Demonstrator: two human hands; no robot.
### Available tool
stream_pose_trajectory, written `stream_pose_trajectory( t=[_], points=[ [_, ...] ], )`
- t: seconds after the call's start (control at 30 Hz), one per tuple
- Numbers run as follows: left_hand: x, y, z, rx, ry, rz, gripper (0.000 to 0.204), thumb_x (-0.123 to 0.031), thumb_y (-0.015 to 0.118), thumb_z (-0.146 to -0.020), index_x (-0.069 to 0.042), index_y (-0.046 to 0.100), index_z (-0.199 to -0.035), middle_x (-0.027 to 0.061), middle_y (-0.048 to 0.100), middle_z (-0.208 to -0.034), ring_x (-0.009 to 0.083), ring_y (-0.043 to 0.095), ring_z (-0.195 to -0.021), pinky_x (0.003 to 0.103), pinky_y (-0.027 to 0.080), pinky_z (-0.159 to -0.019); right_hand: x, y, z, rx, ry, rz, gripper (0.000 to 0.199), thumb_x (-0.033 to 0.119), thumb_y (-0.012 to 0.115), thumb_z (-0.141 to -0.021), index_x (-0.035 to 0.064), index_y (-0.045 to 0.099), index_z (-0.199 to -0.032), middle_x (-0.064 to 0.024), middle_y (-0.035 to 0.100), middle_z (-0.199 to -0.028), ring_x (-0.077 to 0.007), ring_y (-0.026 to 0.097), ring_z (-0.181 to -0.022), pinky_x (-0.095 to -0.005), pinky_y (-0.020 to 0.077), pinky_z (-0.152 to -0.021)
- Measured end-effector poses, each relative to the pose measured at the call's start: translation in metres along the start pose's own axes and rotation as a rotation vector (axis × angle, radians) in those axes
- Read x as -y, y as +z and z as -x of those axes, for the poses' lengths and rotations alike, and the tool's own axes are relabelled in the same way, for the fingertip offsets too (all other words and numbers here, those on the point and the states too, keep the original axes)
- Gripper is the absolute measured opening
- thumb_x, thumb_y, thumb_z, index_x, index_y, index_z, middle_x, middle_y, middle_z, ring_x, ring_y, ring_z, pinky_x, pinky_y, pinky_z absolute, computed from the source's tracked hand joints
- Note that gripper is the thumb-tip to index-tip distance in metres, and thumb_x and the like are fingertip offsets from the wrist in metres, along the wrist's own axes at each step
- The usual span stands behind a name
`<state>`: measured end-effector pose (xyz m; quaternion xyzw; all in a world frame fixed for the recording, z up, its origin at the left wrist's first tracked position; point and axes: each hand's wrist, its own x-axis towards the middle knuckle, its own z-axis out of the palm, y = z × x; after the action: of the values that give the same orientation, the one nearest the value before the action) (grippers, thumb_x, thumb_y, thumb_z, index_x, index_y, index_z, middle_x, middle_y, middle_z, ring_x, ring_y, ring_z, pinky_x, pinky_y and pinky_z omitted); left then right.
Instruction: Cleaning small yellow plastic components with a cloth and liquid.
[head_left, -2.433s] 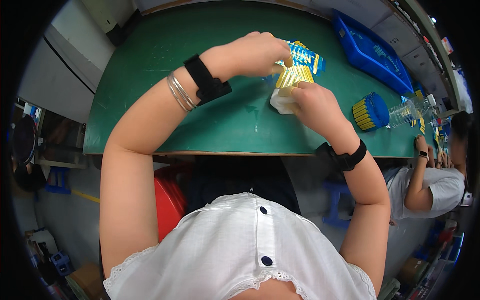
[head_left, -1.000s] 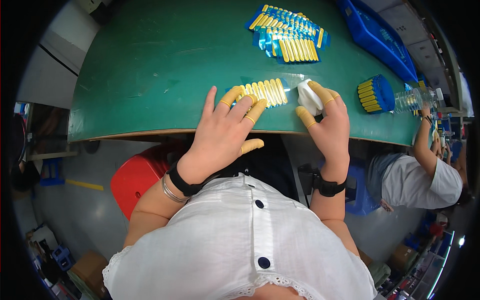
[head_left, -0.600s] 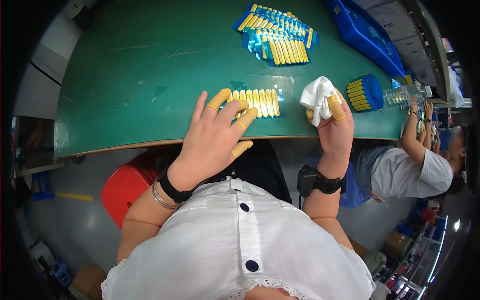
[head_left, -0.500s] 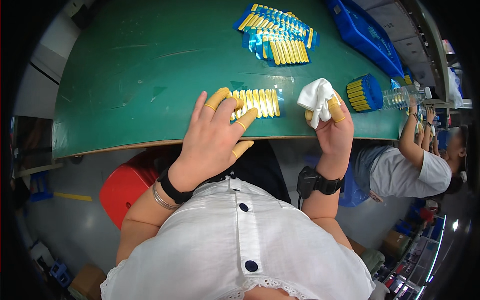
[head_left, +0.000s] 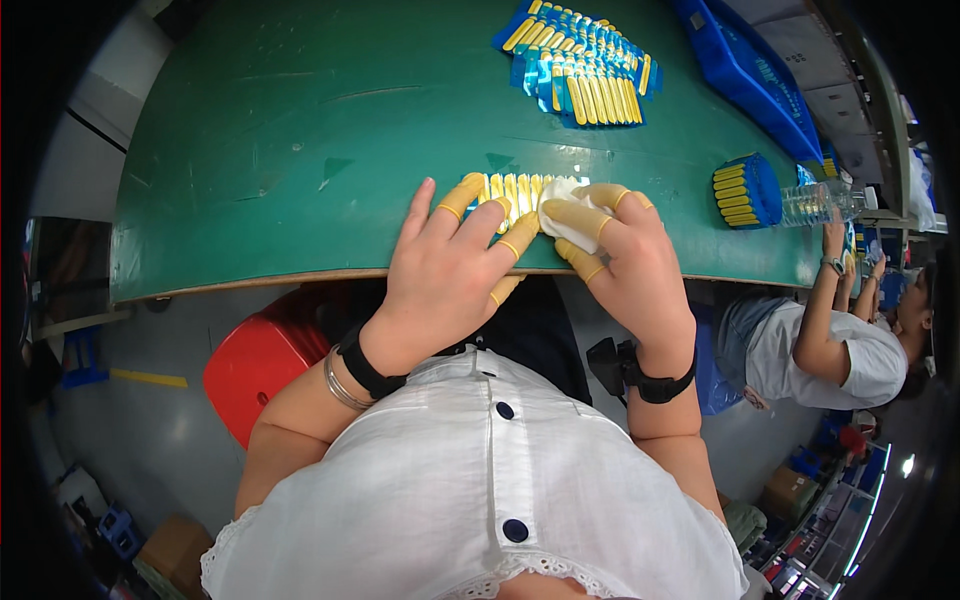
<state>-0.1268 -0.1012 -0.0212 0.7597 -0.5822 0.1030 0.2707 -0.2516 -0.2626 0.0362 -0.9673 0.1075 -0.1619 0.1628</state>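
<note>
Clock dirs from the strip, 12 o'c = straight ahead of you. Your strip of yellow sachets on blue backing (head_left: 519, 190) lies flat on the green bench (head_left: 280, 200), near its front edge. Your L hand (head_left: 445, 255) has fingers spread, tips resting on the strip's L end & lower edge. Your R hand (head_left: 640, 265) is pinching a white cloth (head_left: 562, 218) against the R end, so both ends are partly covered. Yellow finger cots on both hands, black wristband on each wrist.

Writing: any lettering on the sachets is too small/glary to read; same for the pale marks in the blue tray (head_left: 712, 75) at 2 o'c.

Around you: pile of similar strips (head_left: 600, 90) at 1 o'c, overlapping, well apart from yr hands. Round blue-yellow bundle (head_left: 748, 190) at 3 o'c, w/ clear bottle (head_left: 808, 204) just beyond; can't tell if they touch. Co-worker in a white top (head_left: 815, 345) at 4 o'c, arms up at the bench. Red stool (head_left: 260, 360) at 8 o'c, below bench level.
</note>
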Motion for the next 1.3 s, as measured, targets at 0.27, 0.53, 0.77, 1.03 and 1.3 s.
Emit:
stream_pose_trajectory(
  t=[0.27,0.53,0.77,1.03,1.3],
  points=[
    [-0.003,-0.001,-0.002,-0.006,0.007,0.01,0.046,-0.024,0.08,-0.066,-0.017,0.073,-0.111,0.0049,0.059,-0.108,0.0294,0.055,-0.112,0.056,0.038,-0.107,-0.013,0.02,-0.034,-0.061,0.125,-0.158,0.024,0.001,0.072,-0.074,0.0089,0.076,-0.097,-0.012,0.065,-0.092,-0.0319,0.062,-0.082,-0.0385,0.0517,-0.073],
    [-0.005,0.0,-0.001,0.018,-0.102,0.062,0.046,-0.019,0.08,-0.064,-0.018,0.073,-0.109,0.0041,0.058,-0.106,0.0276,0.056,-0.107,0.055,0.037,-0.107,-0.013,0.007,-0.012,0.067,0.046,-0.202,0.026,-0.002,0.068,-0.077,0.0093,0.075,-0.098,-0.0108,0.065,-0.097,-0.0306,0.06,-0.091,-0.0391,0.0498,-0.079],
    [-0.001,-0.003,0.006,0.024,-0.067,0.093,0.049,-0.022,0.082,-0.066,-0.017,0.071,-0.113,0.0044,0.057,-0.114,0.0292,0.055,-0.113,0.056,0.034,-0.109,-0.016,0.04,-0.042,-0.221,0.102,-0.024,0.022,0.003,0.069,-0.082,0.0079,0.072,-0.103,-0.0118,0.064,-0.095,-0.0313,0.061,-0.088,-0.0386,0.0506,-0.077],
    [0.005,-0.02,0.022,-0.023,-0.162,0.078,0.05,-0.025,0.083,-0.067,-0.011,0.069,-0.113,0.0046,0.06,-0.117,0.0301,0.052,-0.123,0.057,0.029,-0.111,0.006,0.018,-0.024,0.08,-0.101,-0.231,0.025,-0.001,0.07,-0.076,0.0105,0.075,-0.097,-0.0096,0.065,-0.097,-0.0285,0.061,-0.08,-0.0352,0.051,-0.072],
    [0.008,-0.017,0.023,-0.079,-0.14,0.064,0.048,-0.028,0.083,-0.067,-0.011,0.069,-0.111,0.0039,0.062,-0.114,0.028,0.054,-0.121,0.057,0.03,-0.11,0.0,0.023,-0.055,0.09,0.033,-0.297,0.026,-0.005,0.064,-0.076,0.0067,0.073,-0.097,-0.0123,0.064,-0.094,-0.0322,0.061,-0.082,-0.0374,0.051,-0.071]
  ],
)
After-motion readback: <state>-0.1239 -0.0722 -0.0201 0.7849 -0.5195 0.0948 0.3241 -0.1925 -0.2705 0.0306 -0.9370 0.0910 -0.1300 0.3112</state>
